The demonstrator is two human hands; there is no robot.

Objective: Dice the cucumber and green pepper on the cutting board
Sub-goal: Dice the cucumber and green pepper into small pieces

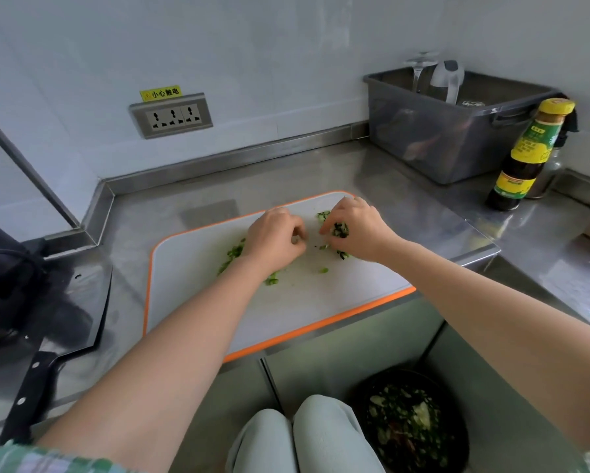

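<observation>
A white cutting board with an orange rim lies on the steel counter. Small diced green pieces are scattered on it left of my left hand, and a few more lie near the board's middle. My left hand rests on the board with fingers curled; what it holds is hidden. My right hand grips a clump of dark green cucumber dice at the board's far side. More cucumber bits lie just beyond its fingers.
A cleaver with a black handle lies on the counter left of the board. A grey plastic bin and a dark sauce bottle stand at the back right. Below the counter edge sits a black waste bin with scraps.
</observation>
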